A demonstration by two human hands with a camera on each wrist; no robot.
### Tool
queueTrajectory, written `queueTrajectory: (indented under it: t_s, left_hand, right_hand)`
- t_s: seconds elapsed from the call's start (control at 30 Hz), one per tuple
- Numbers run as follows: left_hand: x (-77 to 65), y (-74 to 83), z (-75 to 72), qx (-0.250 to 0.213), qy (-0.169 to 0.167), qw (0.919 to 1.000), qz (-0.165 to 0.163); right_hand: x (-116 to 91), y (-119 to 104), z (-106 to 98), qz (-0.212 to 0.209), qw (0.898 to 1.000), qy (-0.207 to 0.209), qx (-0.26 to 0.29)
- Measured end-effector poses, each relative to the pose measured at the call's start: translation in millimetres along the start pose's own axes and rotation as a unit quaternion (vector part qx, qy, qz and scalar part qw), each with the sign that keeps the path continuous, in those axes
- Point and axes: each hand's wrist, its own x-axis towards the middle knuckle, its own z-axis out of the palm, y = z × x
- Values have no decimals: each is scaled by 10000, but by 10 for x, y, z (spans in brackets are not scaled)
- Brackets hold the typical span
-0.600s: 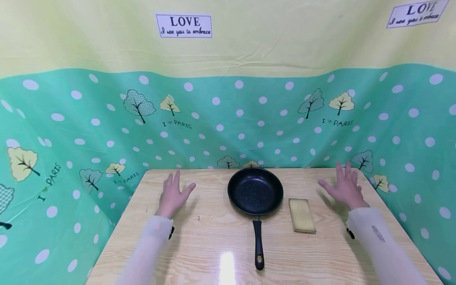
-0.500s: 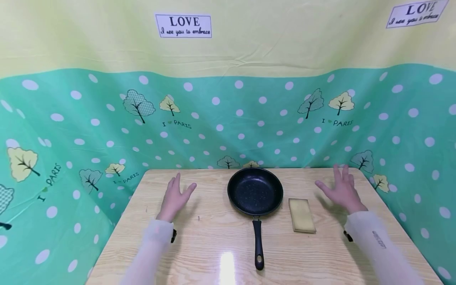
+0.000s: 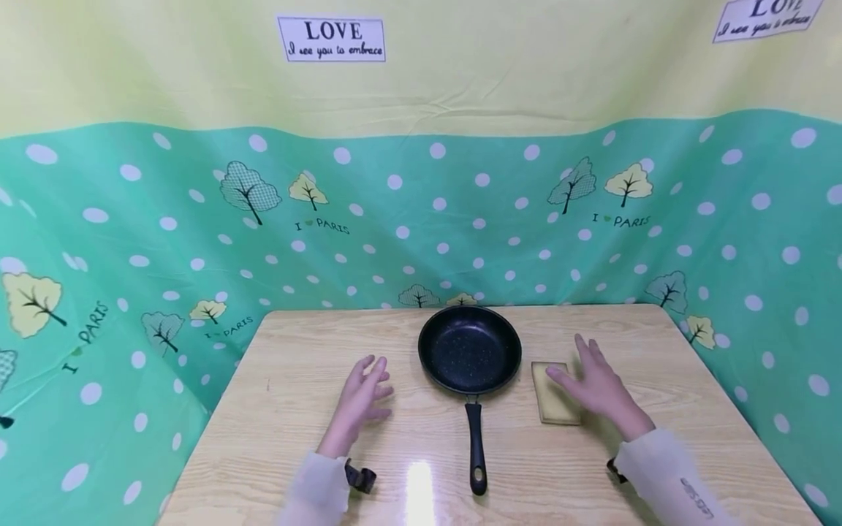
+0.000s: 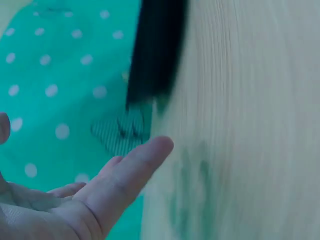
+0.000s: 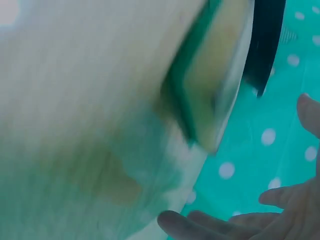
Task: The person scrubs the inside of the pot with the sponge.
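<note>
A black frying pan (image 3: 468, 349) lies on the wooden table, its handle (image 3: 476, 449) pointing toward me. Right of it is a flat yellow sponge (image 3: 554, 405); the right wrist view shows a green layer under the yellow face of the sponge (image 5: 217, 65). My left hand (image 3: 362, 398) hovers left of the pan, fingers loosely spread, touching nothing. My right hand (image 3: 600, 387) is held beside the sponge, its thumb overlapping the sponge in the head view; contact cannot be made out there. In the right wrist view my right hand (image 5: 270, 220) appears apart from it.
A green dotted curtain (image 3: 368, 256) with printed trees hangs behind the table and along both sides. The pale wooden table (image 3: 296, 343) reaches back to it. Light glares on the tabletop near the front. A dark strap (image 3: 360, 476) sits at my left wrist.
Both hands have moved inward and nearer to me, the left toward the pan and the right toward the sponge. The head view has shifted slightly. Pan and sponge stay where they were.
</note>
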Motion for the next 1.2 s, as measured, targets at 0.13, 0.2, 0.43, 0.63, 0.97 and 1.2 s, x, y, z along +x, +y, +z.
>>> queueTrajectory:
  t_s: [0.13,0.2,0.43,0.63,0.97,1.2]
  left_hand:
    - [-133,-27,225,-386,-480,9981,-52]
    - [-184,-52,327,-473,-695,9964,-79]
    - [-320,-204,637,-846,-1204,9884,-373]
    - [-410,-318,869,-1005,-1554,9812,-548]
    - [-461,-473,1097,-1788,-2250,9541,-841]
    - [-485,-518,1153,-1873,-2403,9492,-791]
  right_hand:
    - [-84,-119,104,-117,9999,-31,7]
    - [-108,-175,139,-169,9998,-6,39]
    - [-137,-321,284,-381,9992,43,-143]
    - [-159,-335,423,-320,9985,53,-451]
    - [-166,-330,442,-585,9972,36,-474]
    - [-180,-313,332,-765,9966,156,-260]
